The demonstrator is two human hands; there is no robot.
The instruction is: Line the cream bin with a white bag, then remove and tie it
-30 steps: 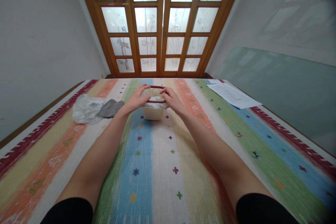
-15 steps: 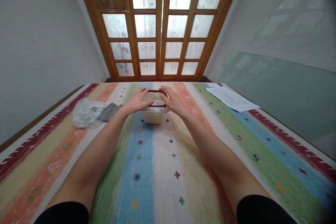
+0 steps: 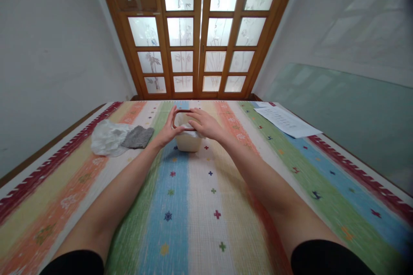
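A small cream bin (image 3: 188, 143) stands on the striped cloth, with white bag material around its top. Over it sits a brown ring-shaped rim (image 3: 183, 130), shifted a little to the left of the bin. My left hand (image 3: 168, 130) grips the left side of this rim, thumb along its near edge. On the right, my right hand (image 3: 206, 124) lies over the rim's right end with its fingers pressed on it. Its fingertips reach over the opening.
A crumpled white plastic bag (image 3: 109, 138) and a folded grey cloth (image 3: 138, 137) lie to the left. Printed sheets of paper (image 3: 287, 121) lie at the far right of the table. Wooden glazed doors (image 3: 200, 64) stand behind the table's far edge.
The rim has shifted left over the bin. My right hand has moved left with it, and my left hand has turned more upright at the rim's left side, uncovering more of the grey cloth.
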